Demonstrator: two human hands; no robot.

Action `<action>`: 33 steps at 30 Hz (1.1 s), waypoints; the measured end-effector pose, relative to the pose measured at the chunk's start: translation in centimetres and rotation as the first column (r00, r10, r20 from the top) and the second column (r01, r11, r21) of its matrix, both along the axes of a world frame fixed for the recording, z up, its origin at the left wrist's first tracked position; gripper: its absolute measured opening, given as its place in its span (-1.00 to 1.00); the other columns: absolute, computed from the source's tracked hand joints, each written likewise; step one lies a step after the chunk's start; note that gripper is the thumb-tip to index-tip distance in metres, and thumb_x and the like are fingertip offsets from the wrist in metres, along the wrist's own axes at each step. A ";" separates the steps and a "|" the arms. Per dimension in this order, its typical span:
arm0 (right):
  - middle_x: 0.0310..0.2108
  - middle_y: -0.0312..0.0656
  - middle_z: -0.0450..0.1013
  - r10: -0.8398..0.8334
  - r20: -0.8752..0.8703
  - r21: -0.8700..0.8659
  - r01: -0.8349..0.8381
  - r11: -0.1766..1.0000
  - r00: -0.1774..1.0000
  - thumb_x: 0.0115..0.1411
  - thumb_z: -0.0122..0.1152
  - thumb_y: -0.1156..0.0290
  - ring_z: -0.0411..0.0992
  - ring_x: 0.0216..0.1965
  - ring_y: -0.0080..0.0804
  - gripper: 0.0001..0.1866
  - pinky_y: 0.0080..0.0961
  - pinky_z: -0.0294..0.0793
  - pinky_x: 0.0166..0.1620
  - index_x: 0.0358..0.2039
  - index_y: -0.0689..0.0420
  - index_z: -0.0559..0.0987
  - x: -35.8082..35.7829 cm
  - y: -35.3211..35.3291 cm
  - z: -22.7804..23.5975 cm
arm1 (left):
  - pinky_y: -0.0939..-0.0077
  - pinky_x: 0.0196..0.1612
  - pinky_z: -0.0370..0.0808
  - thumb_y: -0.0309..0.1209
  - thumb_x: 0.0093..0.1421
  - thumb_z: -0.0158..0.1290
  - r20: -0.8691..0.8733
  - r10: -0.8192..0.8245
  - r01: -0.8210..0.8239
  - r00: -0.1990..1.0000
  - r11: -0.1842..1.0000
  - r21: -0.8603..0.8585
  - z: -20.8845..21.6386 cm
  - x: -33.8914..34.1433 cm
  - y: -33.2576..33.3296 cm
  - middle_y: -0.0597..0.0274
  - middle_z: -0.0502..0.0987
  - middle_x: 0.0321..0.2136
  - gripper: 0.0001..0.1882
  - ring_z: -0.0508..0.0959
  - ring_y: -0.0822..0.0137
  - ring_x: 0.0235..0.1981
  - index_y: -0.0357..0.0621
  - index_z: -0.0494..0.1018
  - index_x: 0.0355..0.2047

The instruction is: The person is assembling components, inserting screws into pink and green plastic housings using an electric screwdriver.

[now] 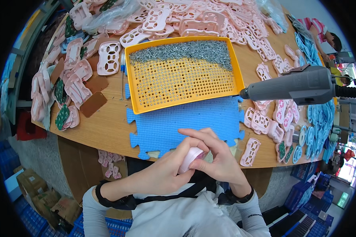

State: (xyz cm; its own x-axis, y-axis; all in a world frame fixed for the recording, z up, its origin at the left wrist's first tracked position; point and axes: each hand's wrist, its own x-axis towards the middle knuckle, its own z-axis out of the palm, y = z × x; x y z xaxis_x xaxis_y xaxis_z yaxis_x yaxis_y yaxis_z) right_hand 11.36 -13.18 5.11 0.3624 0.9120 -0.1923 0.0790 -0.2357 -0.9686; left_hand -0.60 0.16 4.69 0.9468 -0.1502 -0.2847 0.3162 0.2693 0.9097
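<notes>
White-shirted torso [174, 215], lower centre, faces a wooden table [110, 132]. Blue mat [162, 126], mid-frame, presumably cushions work; yellow tray [186, 102] above it apparently separates screws [158, 54] into holes. Grey power tool [292, 85], right, points inward, likely for ready reach. Left hand [174, 160], lower centre, grips a pink part [188, 161]; right hand [222, 160] curls at its edge, probably steadying it.

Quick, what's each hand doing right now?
Left hand: closed around a pink part.
Right hand: curved, thumb at the part's edge; whether it grips too, I can't tell.
</notes>
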 end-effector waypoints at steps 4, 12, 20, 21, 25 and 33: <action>-0.21 -0.19 0.41 -0.138 -0.207 0.069 0.155 0.985 0.969 -0.09 0.35 0.46 0.35 -0.14 -0.41 -0.40 -0.50 0.34 -0.05 0.04 0.17 0.42 -0.8 -0.2 0.3 | 0.55 -0.03 0.37 -0.68 0.13 -0.07 0.220 0.119 -0.140 0.968 0.987 0.083 1.1 0.5 0.1 0.12 0.25 -0.04 -0.47 0.32 0.38 0.03 -0.15 0.04 0.08; -0.14 -0.15 0.38 -0.326 -0.479 0.140 0.438 0.888 0.815 0.09 0.23 0.46 0.34 -0.09 -0.46 -0.63 -0.54 0.32 0.00 -0.09 0.31 0.47 -2.2 0.4 -1.1 | 0.48 -0.27 0.51 -0.49 0.13 0.02 0.433 0.216 -0.424 0.875 0.775 0.470 -0.9 -0.4 -1.1 -0.14 0.46 -0.17 -0.48 0.57 0.14 -0.25 -0.23 0.20 0.11; 0.16 -0.01 0.14 -0.249 -0.588 0.212 0.444 0.871 0.769 0.17 0.14 0.30 0.19 0.14 -0.27 -0.32 -0.39 0.21 0.13 0.20 0.18 0.04 -2.9 2.5 0.1 | 0.42 -0.31 0.47 -0.26 0.11 0.04 0.600 0.340 -0.656 0.725 0.605 0.450 -1.2 0.4 -0.1 -0.05 0.52 -0.32 -0.51 0.55 0.16 -0.39 -0.38 0.35 -0.03; 0.22 -0.03 0.04 -0.247 -0.584 0.268 0.471 0.840 0.773 0.20 0.09 0.38 0.10 0.20 -0.30 -0.29 -0.41 0.13 0.17 0.24 0.14 -0.07 -3.1 2.8 0.1 | 0.42 -0.31 0.47 -0.26 0.11 0.04 0.602 0.332 -0.653 0.726 0.606 0.454 -1.6 0.4 0.0 -0.05 0.52 -0.32 -0.51 0.55 0.16 -0.39 -0.38 0.35 -0.03; 0.26 -0.01 -0.07 -0.213 -0.718 0.207 0.496 0.844 0.663 0.15 0.15 0.25 -0.02 0.27 -0.17 -0.21 -0.27 0.16 0.19 0.26 0.02 -0.09 -2.8 3.6 0.0 | 0.36 -0.13 0.39 0.03 0.23 -0.19 0.555 0.566 -0.756 0.610 0.626 0.192 -1.0 1.7 -1.4 -0.14 0.48 -0.19 -0.37 0.46 0.22 -0.17 -0.42 0.31 -0.09; 0.24 0.02 -0.02 -0.144 -0.780 0.188 0.448 0.874 0.609 0.18 0.10 0.27 0.05 0.23 -0.19 -0.23 -0.24 0.17 0.19 0.27 -0.03 -0.12 -2.4 4.3 0.6 | 0.40 -0.27 0.41 -0.16 0.24 -0.14 0.720 0.471 -0.730 0.509 0.680 0.071 -1.7 2.5 -0.5 -0.07 0.36 -0.25 -0.59 0.42 0.26 -0.33 -0.26 0.20 -0.10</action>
